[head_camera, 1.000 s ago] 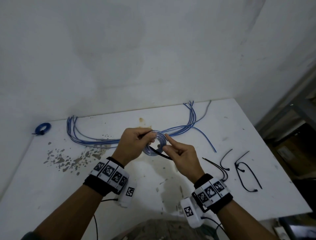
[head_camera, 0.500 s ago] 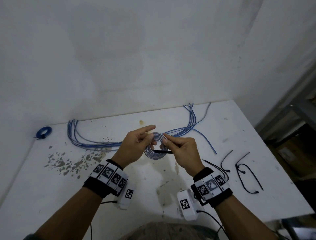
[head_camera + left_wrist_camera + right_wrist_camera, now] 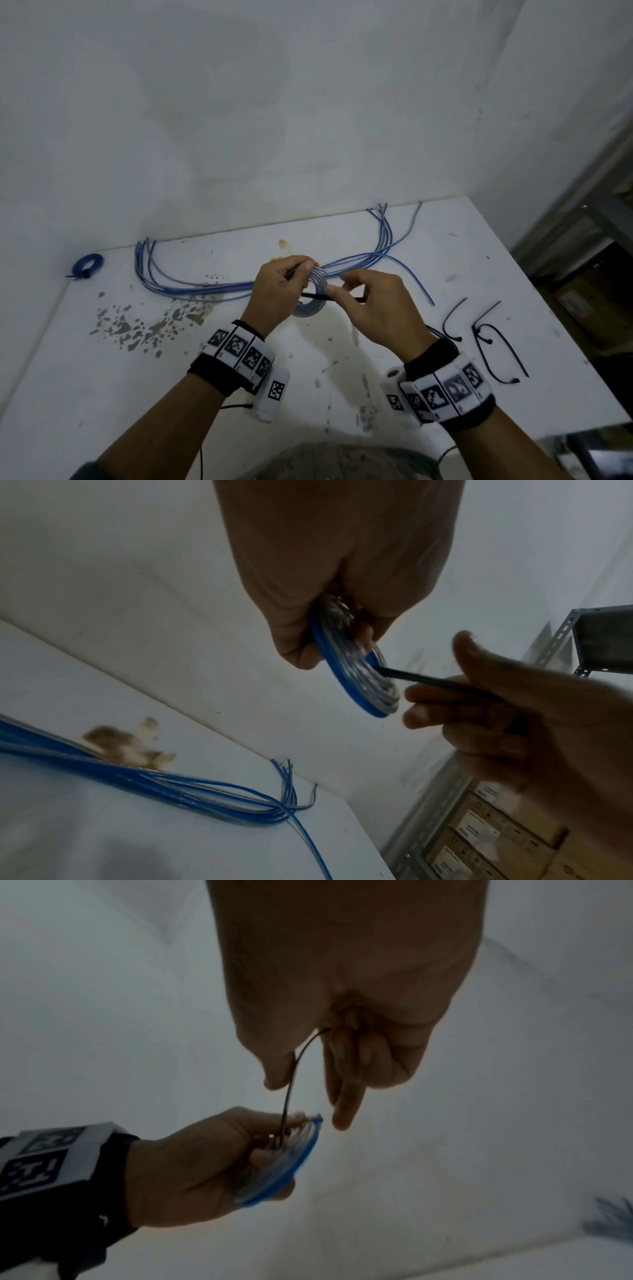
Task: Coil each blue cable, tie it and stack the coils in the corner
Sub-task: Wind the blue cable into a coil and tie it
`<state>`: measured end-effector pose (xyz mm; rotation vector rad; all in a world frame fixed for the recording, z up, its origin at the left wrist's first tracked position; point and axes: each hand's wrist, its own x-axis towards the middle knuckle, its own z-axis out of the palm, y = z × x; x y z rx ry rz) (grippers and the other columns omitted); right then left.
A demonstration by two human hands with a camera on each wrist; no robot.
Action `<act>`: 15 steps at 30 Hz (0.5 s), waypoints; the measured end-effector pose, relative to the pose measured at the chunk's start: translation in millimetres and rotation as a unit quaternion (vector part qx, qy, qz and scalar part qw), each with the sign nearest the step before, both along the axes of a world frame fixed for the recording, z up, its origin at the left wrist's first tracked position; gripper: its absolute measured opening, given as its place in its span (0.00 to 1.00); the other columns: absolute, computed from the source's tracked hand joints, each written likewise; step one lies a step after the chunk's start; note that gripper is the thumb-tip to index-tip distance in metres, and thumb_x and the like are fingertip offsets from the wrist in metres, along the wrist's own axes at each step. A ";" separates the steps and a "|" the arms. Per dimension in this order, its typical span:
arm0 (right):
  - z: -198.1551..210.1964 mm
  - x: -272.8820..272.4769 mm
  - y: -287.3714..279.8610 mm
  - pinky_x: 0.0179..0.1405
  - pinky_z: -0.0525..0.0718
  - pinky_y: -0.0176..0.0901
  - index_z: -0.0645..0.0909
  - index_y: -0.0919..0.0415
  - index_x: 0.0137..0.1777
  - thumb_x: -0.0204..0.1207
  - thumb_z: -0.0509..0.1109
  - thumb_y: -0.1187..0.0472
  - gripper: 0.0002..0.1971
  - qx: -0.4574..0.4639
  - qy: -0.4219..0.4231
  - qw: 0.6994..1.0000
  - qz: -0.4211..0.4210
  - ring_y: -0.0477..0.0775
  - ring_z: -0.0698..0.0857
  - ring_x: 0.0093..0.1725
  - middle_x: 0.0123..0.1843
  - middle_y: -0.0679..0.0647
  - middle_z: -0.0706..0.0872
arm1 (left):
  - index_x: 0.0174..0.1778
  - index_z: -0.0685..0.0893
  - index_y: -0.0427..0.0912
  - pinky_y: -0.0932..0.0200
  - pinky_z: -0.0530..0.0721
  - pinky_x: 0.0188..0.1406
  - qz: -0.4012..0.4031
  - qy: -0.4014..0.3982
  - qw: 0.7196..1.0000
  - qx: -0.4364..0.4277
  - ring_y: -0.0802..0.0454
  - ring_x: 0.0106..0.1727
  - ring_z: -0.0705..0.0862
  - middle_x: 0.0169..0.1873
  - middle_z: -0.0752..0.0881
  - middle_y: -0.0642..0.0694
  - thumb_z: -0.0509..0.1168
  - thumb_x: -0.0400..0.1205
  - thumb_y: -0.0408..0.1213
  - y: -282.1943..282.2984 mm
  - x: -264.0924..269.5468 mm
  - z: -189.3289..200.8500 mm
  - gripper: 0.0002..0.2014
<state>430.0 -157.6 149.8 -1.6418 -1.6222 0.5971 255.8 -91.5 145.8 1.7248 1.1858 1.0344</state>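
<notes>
Your left hand (image 3: 279, 294) pinches the small flat coil of blue and clear plastic-sheathed cable (image 3: 313, 291) by its rim, held above the white paint-flecked desk (image 3: 342, 377). Your right hand (image 3: 373, 308) grips the thin black plastic cable tie (image 3: 421, 679), whose tip enters the coil's centre hole. The coil looks light and springy; judged from its stacked turns, it will fan open if the pinch relaxes, so hold across all turns at one spot. The tie looks stiff yet flexible: grip it near the tip to steer it. Loose blue cables (image 3: 191, 289) lie along the desk's back edge, spare black cable ties (image 3: 493, 349) at the right, and one tied blue coil (image 3: 88, 265) sits in the far left corner.
</notes>
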 end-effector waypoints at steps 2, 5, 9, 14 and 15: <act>4.4 5.2 -6.7 0.46 0.83 0.44 0.88 0.57 0.47 0.81 0.66 0.43 0.17 0.017 -0.093 0.992 0.079 0.47 0.83 0.41 0.41 0.48 0.88 | 0.42 0.89 0.43 0.63 0.81 0.39 0.028 0.012 1.000 -0.001 0.59 0.34 0.84 0.35 0.89 0.49 0.65 0.85 0.31 3.2 0.1 -7.1 0.10; 0.9 0.1 -12.9 0.36 0.77 0.50 0.83 0.61 0.38 0.81 0.59 0.51 0.18 0.040 -0.216 0.968 0.121 0.55 0.76 0.35 0.34 0.55 0.81 | 0.41 0.89 0.50 0.50 0.86 0.47 0.049 0.038 0.998 -0.002 0.50 0.41 0.87 0.37 0.91 0.50 0.65 0.84 0.36 3.6 5.2 -13.1 0.09; 5.9 -20.0 -16.7 0.21 0.60 0.41 0.73 0.57 0.25 0.69 0.68 0.59 0.12 0.084 -0.327 0.939 0.066 0.54 0.74 0.24 0.23 0.53 0.75 | 0.39 0.89 0.49 0.48 0.87 0.49 0.064 0.038 0.997 -0.024 0.52 0.41 0.88 0.35 0.91 0.51 0.66 0.84 0.32 -0.1 14.8 -9.3 0.11; 11.4 -46.3 -7.1 0.20 0.55 0.34 0.73 0.56 0.17 0.41 0.85 0.66 0.19 0.014 -0.351 0.936 -0.004 0.53 0.72 0.12 0.14 0.51 0.72 | 0.34 0.90 0.35 0.44 0.85 0.45 0.114 0.011 0.992 -0.062 0.46 0.36 0.86 0.31 0.89 0.45 0.68 0.79 0.30 0.7 19.8 -6.8 0.09; 10.0 -49.5 -4.1 0.21 0.54 0.34 0.74 0.55 0.17 0.41 0.85 0.65 0.19 0.009 -0.348 0.937 -0.004 0.53 0.71 0.11 0.14 0.51 0.72 | 0.36 0.90 0.34 0.44 0.85 0.45 0.127 0.004 0.989 -0.071 0.48 0.35 0.85 0.31 0.89 0.43 0.68 0.79 0.30 0.9 20.1 -6.9 0.08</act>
